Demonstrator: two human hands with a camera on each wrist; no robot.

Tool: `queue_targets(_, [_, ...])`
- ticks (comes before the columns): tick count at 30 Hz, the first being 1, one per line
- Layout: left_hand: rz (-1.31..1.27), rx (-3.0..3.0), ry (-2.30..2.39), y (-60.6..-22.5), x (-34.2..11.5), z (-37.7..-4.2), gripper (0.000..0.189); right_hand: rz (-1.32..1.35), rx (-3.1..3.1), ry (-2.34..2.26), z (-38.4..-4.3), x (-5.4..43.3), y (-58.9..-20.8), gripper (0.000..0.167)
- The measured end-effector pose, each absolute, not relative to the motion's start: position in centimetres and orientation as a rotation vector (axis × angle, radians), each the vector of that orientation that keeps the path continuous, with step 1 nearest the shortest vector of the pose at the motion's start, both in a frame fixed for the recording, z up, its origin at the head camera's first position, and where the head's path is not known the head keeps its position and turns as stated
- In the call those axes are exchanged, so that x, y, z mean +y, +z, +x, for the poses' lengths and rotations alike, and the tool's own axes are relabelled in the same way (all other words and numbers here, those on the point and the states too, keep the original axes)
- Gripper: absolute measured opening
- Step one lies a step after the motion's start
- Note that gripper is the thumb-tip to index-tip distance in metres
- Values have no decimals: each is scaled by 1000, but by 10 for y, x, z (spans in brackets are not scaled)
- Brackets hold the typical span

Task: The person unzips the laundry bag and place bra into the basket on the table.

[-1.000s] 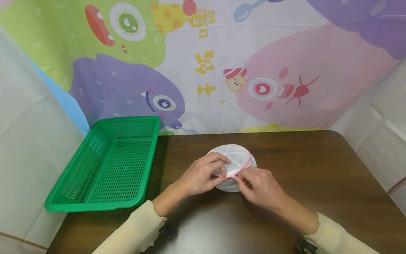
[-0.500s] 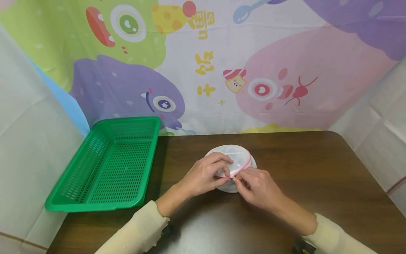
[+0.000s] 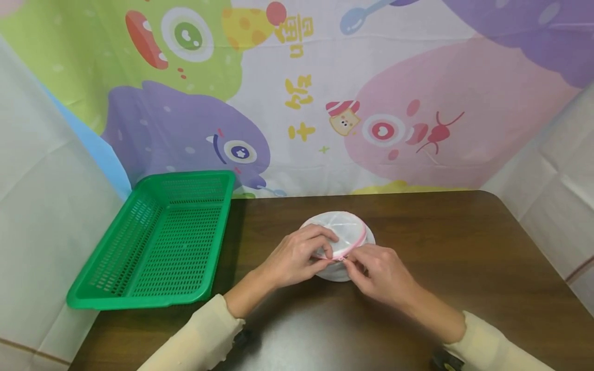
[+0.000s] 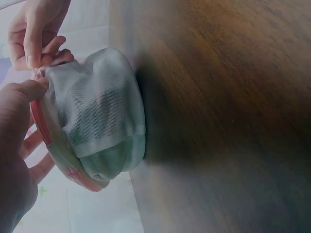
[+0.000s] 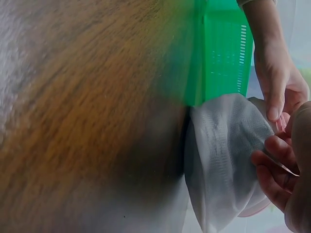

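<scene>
A round white mesh laundry bag with a pink zipper around its top sits on the dark wooden table. My left hand grips the near left of the zipped rim, thumb beneath and fingers over the top. Right beside it, my right hand pinches the zipper at the front with thumb and forefinger. In the left wrist view, the bag's soft grey-looking mesh side bulges down to the table. The right wrist view shows the fingertips of both hands meeting at the rim; the zipper pull is mostly hidden by them.
A green perforated plastic basket stands at the left of the table. A cartoon-printed cloth hangs along the back edge, and pale panels stand at both sides.
Both hands stay at the front of the zipper. Their fingertips shifted slightly together at the rim and came back; the bag stays in place.
</scene>
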State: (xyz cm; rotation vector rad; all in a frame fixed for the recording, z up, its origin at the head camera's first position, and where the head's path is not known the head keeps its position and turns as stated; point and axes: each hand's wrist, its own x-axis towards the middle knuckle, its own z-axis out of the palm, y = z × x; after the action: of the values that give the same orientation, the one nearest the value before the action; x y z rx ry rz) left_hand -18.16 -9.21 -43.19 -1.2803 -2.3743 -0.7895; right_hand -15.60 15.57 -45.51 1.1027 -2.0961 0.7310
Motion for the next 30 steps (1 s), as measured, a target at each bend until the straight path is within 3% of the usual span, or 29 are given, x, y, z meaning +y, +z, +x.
queue_targets(30, [-1270, -2361, -862, -429, -97, -179, 17, 1088, -2091, 751, -154, 153, -452, 17])
